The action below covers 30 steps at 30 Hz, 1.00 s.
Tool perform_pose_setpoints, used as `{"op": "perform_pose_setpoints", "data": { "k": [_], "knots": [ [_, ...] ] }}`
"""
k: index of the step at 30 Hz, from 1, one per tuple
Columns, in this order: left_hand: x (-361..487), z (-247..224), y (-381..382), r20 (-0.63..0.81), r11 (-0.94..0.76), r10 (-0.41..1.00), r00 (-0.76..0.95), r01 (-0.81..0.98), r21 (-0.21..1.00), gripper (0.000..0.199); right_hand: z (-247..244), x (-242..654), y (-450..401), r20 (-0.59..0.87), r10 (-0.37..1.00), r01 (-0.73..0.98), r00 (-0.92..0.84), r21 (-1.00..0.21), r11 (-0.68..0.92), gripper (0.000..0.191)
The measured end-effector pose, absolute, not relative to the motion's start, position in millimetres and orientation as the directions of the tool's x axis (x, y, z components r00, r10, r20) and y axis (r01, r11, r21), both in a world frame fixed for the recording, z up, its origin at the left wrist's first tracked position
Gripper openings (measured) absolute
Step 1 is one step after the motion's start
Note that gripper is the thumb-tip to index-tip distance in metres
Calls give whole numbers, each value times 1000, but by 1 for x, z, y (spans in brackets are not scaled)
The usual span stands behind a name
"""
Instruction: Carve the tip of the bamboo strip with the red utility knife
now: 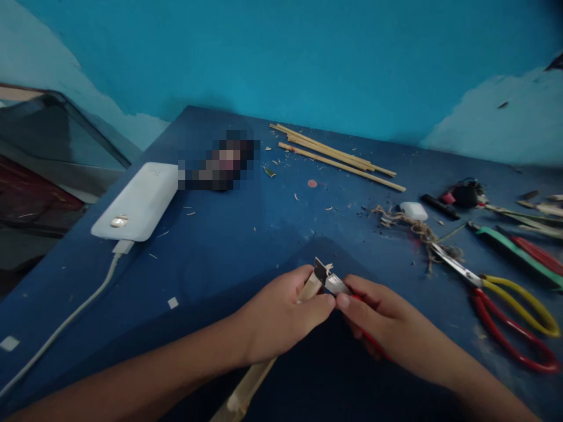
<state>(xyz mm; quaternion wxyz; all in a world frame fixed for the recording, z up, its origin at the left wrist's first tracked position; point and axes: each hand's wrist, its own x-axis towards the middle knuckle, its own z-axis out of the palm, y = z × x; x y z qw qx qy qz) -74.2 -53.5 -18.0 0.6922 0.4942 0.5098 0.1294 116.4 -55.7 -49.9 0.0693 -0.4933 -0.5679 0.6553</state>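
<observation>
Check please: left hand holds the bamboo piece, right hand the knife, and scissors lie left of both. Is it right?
No: the left hand holds the bamboo piece and the right hand the knife, but the head view shows the scissors right of both, not left.

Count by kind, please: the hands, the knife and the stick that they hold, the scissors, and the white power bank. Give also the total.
Hands: 2 (left hand, right hand)
Held knife: 1
Held stick: 1
Scissors: 1 pair
White power bank: 1
Total: 6
</observation>
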Motion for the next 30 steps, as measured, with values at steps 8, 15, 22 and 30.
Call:
{"op": "perform_pose_setpoints", "data": {
  "k": [8,15,22,30],
  "knots": [
    [-77,-43,-59,-574,525,639,512,254,812,15,-42,121,-52,-613,608,511,-505,-780,-362,22],
    [-72,-53,-63,-547,525,715,435,182,831,13,-44,125,-50,-606,605,525,-517,-782,-335,22],
    [-71,-54,-64,-549,549,709,442,142,824,14,-48,123,-50,-576,615,509,-539,-804,-306,29],
    [-73,-34,-59,-617,560,636,463,273,782,7,-46,124,-51,-540,606,493,-584,-829,-265,28]
  ]
}}
